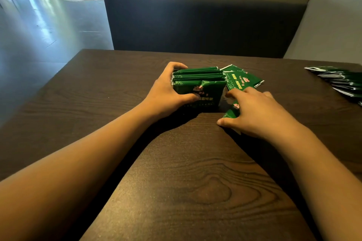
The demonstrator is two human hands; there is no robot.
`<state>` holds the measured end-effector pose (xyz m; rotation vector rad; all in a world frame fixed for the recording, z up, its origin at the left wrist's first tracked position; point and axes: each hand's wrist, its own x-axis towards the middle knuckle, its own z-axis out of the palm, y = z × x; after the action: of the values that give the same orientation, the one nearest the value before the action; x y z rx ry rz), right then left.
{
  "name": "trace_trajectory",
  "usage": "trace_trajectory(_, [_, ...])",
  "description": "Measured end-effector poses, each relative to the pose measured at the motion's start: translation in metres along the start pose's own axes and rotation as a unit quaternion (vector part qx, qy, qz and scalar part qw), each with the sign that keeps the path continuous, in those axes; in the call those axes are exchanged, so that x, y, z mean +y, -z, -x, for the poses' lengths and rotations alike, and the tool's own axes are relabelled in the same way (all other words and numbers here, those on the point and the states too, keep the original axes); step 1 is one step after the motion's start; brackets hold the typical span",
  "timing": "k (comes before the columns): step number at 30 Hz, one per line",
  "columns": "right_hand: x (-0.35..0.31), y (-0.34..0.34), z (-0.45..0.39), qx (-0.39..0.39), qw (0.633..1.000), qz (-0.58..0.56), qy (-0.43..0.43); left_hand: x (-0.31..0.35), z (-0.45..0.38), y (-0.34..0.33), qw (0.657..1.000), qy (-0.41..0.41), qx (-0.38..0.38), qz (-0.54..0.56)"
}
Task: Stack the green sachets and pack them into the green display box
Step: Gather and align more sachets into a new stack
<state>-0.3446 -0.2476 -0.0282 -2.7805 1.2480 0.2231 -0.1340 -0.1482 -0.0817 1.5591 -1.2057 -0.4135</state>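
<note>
Gripping the green display box [197, 88] at its left end, the left hand [168, 94] has its fingers curled over the far edge and its thumb pressed on the near printed face; the box stands mid-worktop [176, 172], already holding a row of upright green sachets [197, 73] packed face to face, their long edges running left to right; just beside the box's right end lies a loose sachet [231, 112], flat under the right hand [254, 113], whose fingers [233, 93] are spread and lightly bent over it, touching rather than pinching as far as can be told; another flat sachet [242, 79] lies just beyond; a further fanned pile [340, 82] sits well apart at the right edge; the right hand is plainly nearer the loose sachet, which must travel left into the box.
</note>
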Motion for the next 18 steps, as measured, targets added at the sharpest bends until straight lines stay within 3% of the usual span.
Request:
trace_trajectory(4, [0.009, 0.003, -0.001, -0.048, 0.999, 0.007, -0.022, -0.001, -0.001, 0.000, 1.000, -0.002, 0.002, -0.002])
trace_trajectory(9, [0.001, 0.001, 0.002, -0.022, 0.999, 0.006, 0.030, -0.001, 0.000, 0.001, 1.000, -0.003, 0.002, 0.000])
trace_trajectory(18, [-0.003, -0.006, -0.003, 0.022, 0.999, -0.037, 0.003, 0.000, 0.002, 0.001, 1.000, -0.002, -0.003, 0.002])
